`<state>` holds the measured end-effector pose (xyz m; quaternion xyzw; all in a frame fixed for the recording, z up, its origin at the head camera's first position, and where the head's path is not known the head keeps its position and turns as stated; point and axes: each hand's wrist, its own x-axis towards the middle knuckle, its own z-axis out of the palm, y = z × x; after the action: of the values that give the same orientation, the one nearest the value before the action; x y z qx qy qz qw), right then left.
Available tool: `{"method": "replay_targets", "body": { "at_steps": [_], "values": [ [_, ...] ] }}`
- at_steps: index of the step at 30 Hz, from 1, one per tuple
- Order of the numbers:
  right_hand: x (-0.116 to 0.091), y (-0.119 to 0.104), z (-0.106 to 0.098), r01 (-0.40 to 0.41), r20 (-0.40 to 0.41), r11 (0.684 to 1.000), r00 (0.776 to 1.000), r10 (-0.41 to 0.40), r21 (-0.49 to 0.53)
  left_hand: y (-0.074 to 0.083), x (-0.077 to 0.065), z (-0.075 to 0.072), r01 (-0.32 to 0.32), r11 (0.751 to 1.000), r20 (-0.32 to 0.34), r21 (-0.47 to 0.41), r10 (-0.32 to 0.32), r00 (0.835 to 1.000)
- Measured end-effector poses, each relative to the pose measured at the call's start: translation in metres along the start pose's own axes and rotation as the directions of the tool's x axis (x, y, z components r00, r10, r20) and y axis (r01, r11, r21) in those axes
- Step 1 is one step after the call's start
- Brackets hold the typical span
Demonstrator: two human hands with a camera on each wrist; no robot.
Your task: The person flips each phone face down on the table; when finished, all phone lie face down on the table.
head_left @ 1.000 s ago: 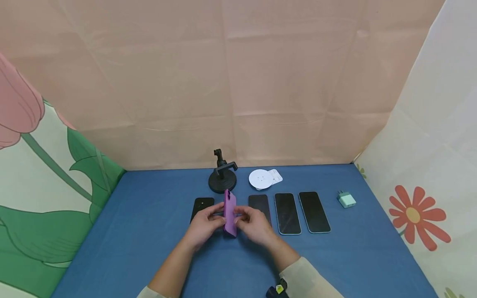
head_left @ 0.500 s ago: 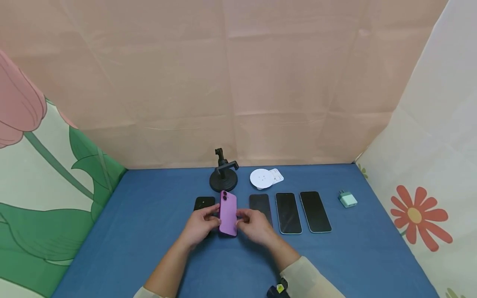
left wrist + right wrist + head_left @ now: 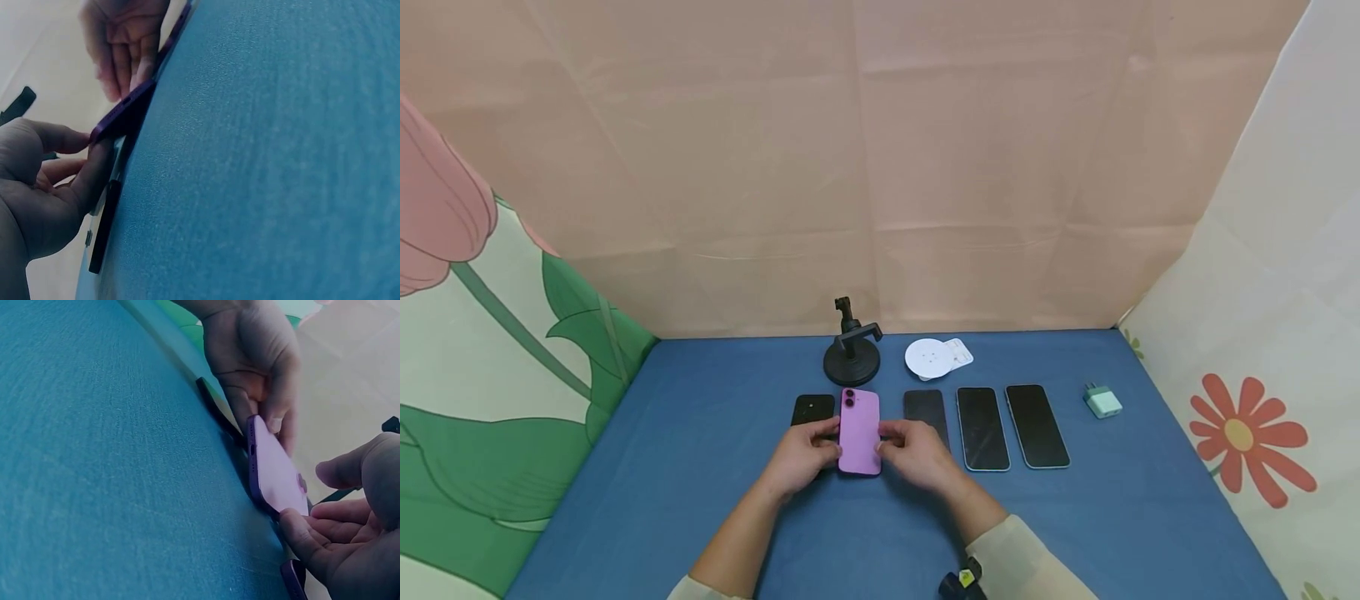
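Note:
A lilac smartphone (image 3: 859, 433) is held between both hands, its back with the camera lenses facing up. In the right wrist view its bottom edge with the charging port (image 3: 252, 450) faces the camera, and the phone looks tilted. My left hand (image 3: 805, 454) pinches its left edge between thumb and fingers. At the right edge my right hand (image 3: 917, 454) touches the phone with its fingertips; one digit stands off the surface in the right wrist view. A black phone (image 3: 812, 408) lies beside the left hand, partly covered by it. Another dark phone (image 3: 927, 408) lies partly behind the right hand.
Two more phones, a middle one (image 3: 982, 429) and a right one (image 3: 1037, 427), lie screen up. Behind stand a black phone holder (image 3: 852, 358) and a white round disc (image 3: 928, 358). A pale green charger plug (image 3: 1103, 402) lies right on the blue tabletop (image 3: 715, 392).
The lilac phone was edge-on to the head camera a second ago; it has turned so that its whole back shows. Both hands stay at its sides, the left slightly further out.

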<state>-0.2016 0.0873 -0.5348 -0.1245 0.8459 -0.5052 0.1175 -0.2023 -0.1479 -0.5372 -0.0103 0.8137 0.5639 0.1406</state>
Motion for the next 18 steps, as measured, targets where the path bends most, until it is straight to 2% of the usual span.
{"method": "replay_targets", "body": {
  "at_steps": [4,10,18],
  "values": [
    [0.0,0.001,-0.001,0.005,-0.01,1.0,1.0,-0.005,-0.007,-0.001,0.002,0.002,0.007,1.0,0.006,0.01,-0.007,1.0],
    [-0.001,0.002,-0.002,0.026,-0.023,0.999,0.999,-0.026,-0.026,0.005,-0.001,0.005,0.001,0.997,0.02,0.078,-0.002,1.0],
    [-0.003,0.002,-0.005,-0.001,-0.027,1.0,1.0,0.001,-0.015,0.008,-0.002,0.007,0.003,0.993,0.035,0.119,-0.007,0.999]
  ]
}}
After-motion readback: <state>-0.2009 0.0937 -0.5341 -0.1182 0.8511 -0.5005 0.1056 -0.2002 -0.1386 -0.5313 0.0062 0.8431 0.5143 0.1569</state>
